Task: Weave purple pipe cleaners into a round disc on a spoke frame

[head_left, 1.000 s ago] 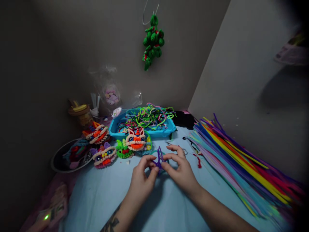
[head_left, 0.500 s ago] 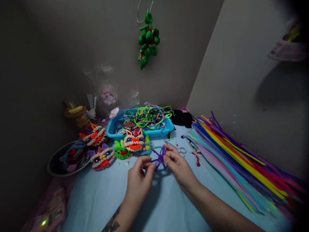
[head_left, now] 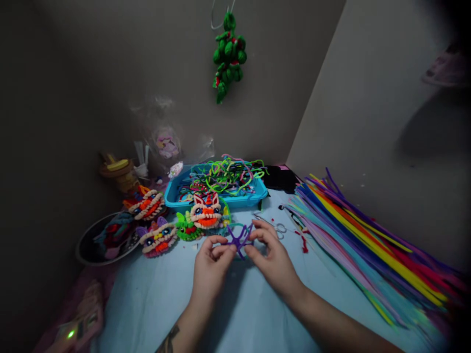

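Between my hands is a purple spoked piece of pipe cleaners (head_left: 239, 241), its arms spreading from a middle knot, with a teal ring partly showing around it. My left hand (head_left: 210, 267) pinches its left side between thumb and fingertips. On the right side, my right hand (head_left: 277, 264) has thumb and index finger on the spokes; the exact contact is partly hidden. Just beyond stand fuzzy lion-head figures, including a white and orange one (head_left: 206, 213) and a green one (head_left: 187, 229). Scissors (head_left: 277, 228) lie behind my right hand.
A blue tray (head_left: 217, 202) of tangled pipe cleaners stands at the back. Long colourful pipe cleaners (head_left: 360, 245) lie in a bundle at right. To the left are a dark bowl (head_left: 84, 250) and more lion heads (head_left: 158, 238). A green braided bunch (head_left: 228, 59) hangs on the wall.
The purple piece has tilted and sits flatter, slightly left. My left thumb is nearer its middle, and my right thumb has moved down, away from the index finger. The view has shifted slightly.
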Motion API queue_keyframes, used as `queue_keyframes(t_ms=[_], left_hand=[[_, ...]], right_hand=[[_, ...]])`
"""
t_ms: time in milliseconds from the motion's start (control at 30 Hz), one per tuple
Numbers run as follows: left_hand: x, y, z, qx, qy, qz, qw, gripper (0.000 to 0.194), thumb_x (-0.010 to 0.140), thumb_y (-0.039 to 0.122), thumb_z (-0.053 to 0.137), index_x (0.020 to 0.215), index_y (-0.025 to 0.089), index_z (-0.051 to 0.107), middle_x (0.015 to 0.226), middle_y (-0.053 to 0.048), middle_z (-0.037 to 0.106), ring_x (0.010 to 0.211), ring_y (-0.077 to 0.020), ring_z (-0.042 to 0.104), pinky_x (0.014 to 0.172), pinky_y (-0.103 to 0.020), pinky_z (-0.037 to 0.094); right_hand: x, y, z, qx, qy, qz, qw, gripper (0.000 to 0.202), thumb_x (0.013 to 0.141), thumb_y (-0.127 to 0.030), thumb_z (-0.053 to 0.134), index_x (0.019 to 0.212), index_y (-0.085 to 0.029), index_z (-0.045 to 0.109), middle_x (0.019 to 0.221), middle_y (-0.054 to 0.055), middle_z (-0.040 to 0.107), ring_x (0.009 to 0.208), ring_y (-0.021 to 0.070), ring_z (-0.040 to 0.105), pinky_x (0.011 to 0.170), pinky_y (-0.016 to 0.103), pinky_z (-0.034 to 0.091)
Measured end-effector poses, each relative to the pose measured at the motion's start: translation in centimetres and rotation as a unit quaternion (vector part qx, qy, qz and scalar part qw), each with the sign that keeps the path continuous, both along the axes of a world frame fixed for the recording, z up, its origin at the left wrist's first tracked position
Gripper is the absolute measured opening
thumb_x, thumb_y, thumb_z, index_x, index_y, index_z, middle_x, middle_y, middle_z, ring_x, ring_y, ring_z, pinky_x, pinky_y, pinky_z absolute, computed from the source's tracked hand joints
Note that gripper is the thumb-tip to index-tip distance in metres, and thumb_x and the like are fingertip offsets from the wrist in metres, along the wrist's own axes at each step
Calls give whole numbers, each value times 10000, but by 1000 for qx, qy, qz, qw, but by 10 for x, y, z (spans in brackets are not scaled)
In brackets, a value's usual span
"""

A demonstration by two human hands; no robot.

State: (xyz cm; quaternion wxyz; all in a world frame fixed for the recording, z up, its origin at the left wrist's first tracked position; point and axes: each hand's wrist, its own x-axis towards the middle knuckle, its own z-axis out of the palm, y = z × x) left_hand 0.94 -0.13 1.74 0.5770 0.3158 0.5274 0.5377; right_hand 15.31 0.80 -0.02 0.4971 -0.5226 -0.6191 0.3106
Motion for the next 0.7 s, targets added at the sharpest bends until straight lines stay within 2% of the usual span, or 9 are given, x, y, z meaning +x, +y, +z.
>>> queue_keyframes(t_ms=[67,133,233,400,533,700], left_hand=[[0,0,1,-3,-7,10,1000,414,555,340,799,802,174,512,495,52,617,391,-30,395,416,-142,253],[-1,0,2,-5,-16,10,1000,418,550,335,802,799,173,508,492,49,616,398,-33,405,418,-142,252],[-1,0,0,-4,-23,-1,1000,413,559,327,797,795,174,494,472,57,600,388,-32,392,413,-144,244],[0,0,-4,7,-15,-22,1000,410,595,330,773,821,179,467,454,80,571,375,-29,363,404,-146,236],[-1,1,-2,1,-8,-11,1000,423,590,329,770,835,180,459,451,89,554,380,-32,367,406,-150,243],[-2,3,-2,4,-12,14,1000,428,581,328,773,834,184,460,448,96,536,388,-35,368,414,-155,237]], right_hand=[[-1,-5,1,88,-65,-24,994,37,776,-221,618,803,-223,592,1273,92,452,1244,277,401,1016,475,324],[-1,-8,2,165,-131,-11,977,55,792,-176,597,792,-231,604,1304,76,419,1261,284,370,1018,493,318],[-2,-10,3,223,-181,4,958,109,801,-132,573,834,-232,601,1312,75,386,1264,291,350,1019,517,316],[-3,-7,-1,234,-207,23,950,130,822,-102,529,860,-223,559,1241,77,427,1245,274,349,1035,512,296],[-1,-7,-1,219,-193,45,955,119,852,-104,475,846,-217,514,1208,78,456,1220,251,374,1022,474,313],[5,-5,2,184,-133,16,974,85,877,-161,456,824,-220,488,1166,80,489,1170,238,430,988,447,336]])
